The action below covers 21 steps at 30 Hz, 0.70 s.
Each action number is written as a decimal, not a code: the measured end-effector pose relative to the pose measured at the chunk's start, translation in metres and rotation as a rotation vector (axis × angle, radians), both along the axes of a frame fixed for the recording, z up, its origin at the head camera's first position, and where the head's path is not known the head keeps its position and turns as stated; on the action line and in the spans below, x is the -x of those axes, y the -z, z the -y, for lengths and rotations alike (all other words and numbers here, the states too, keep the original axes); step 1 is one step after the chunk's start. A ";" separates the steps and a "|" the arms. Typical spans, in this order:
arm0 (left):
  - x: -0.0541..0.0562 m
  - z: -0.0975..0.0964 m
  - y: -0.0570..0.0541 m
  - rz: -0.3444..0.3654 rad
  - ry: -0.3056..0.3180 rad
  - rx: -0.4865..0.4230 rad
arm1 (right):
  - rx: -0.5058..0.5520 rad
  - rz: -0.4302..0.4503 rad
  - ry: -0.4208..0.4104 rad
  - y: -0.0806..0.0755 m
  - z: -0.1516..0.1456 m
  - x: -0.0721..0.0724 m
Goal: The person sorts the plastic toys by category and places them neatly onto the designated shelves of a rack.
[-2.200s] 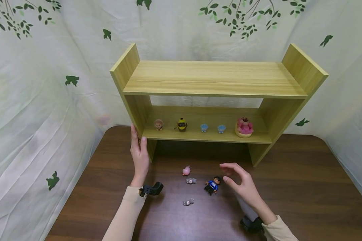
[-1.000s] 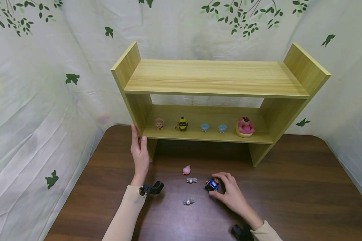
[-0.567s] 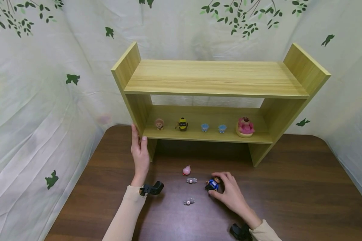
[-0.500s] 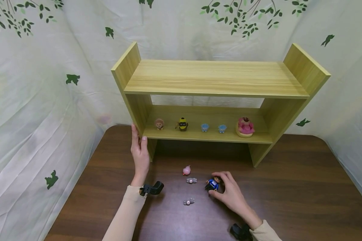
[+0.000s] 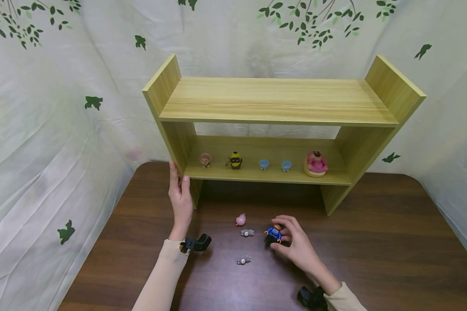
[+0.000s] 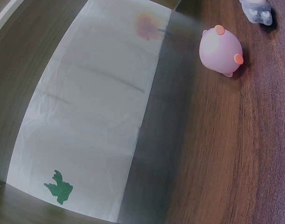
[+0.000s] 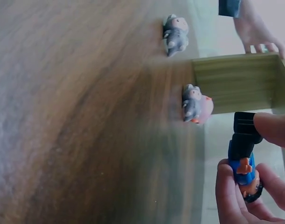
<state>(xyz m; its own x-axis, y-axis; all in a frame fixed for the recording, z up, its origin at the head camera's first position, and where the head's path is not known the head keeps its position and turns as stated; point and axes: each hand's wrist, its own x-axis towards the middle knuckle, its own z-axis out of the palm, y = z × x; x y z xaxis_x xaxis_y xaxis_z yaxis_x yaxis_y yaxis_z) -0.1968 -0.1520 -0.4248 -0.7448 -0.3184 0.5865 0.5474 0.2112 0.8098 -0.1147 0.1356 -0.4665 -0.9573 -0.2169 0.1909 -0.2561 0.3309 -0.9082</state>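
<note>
The toy figure (image 5: 273, 234) in the blue top and black trousers is in the right hand (image 5: 299, 247), over the middle of the worktop (image 5: 397, 242), in front of the shelf unit. Its long axis runs mostly front to back and slightly aslant: the head points to the far edge and a little right, the legs to the near edge. The right hand pinches it lengthwise, thumb at the black feet and fingers about the head. Whether it touches the worktop I cannot tell. It looks like smooth, glossy plastic, with blocky legs.

To its left lie a rounded, egg-shaped pink figure (image 5: 240, 220) with orange bits and, nearer the front edge, two small grey figures, one (image 5: 247, 233) just beside the pink one, the other (image 5: 243, 260) apart, both lying with long axes roughly side to side.

The left hand (image 5: 180, 206), fingers straight and thumb apart, rests against the left side panel of the shelf unit (image 5: 276, 101), which is pale wood-grain board. Its lower shelf carries five small figures in a row. The worktop is dark brown wood-grain with rounded far corners.
</note>
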 end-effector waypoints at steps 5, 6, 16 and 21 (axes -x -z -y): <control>0.000 0.000 0.000 0.002 -0.001 0.001 | 0.041 -0.019 -0.040 0.018 -0.007 0.006; 0.000 0.000 0.000 0.004 -0.001 0.001 | 0.055 -0.022 -0.048 0.020 -0.008 0.007; -0.001 0.000 -0.002 0.009 -0.003 0.006 | 0.189 -0.130 -0.089 0.014 -0.009 0.007; -0.001 0.000 -0.003 0.005 -0.003 0.002 | 0.222 -0.171 -0.112 0.006 -0.008 0.007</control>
